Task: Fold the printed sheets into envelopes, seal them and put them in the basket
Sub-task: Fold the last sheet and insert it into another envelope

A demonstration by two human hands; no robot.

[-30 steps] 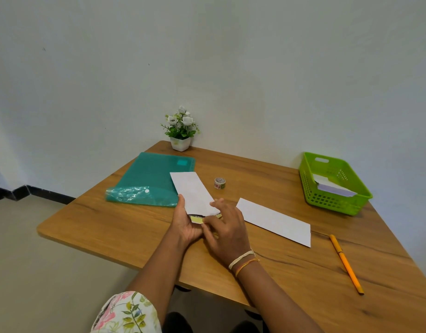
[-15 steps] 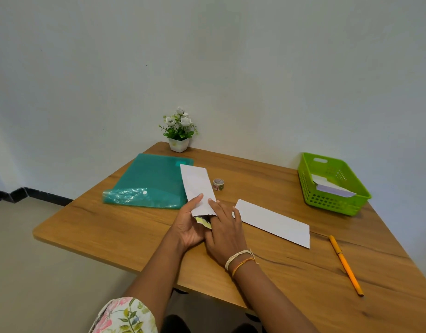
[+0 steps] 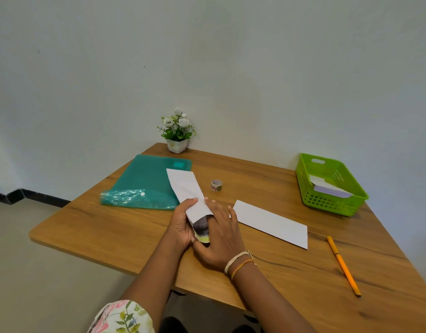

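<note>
- The left hand [image 3: 183, 224] grips the near end of a long white paper envelope [image 3: 186, 191], thumb on top and fingers curled beneath.
- The right hand [image 3: 220, 236] pinches a folded printed sheet [image 3: 202, 230], partly inside the envelope's mouth, its yellow-green edge showing.
- The envelope's far end lies over a teal plastic document folder [image 3: 144, 183].
- A second white envelope [image 3: 271, 223] lies flat to the right on the wooden table [image 3: 111, 231].
- The lime-green plastic basket [image 3: 327, 203] at far right holds envelopes.
- A small tape roll [image 3: 216, 185], an orange pencil [image 3: 343, 265] and a potted white-flowered plant [image 3: 177, 131] also sit on the table.
</note>
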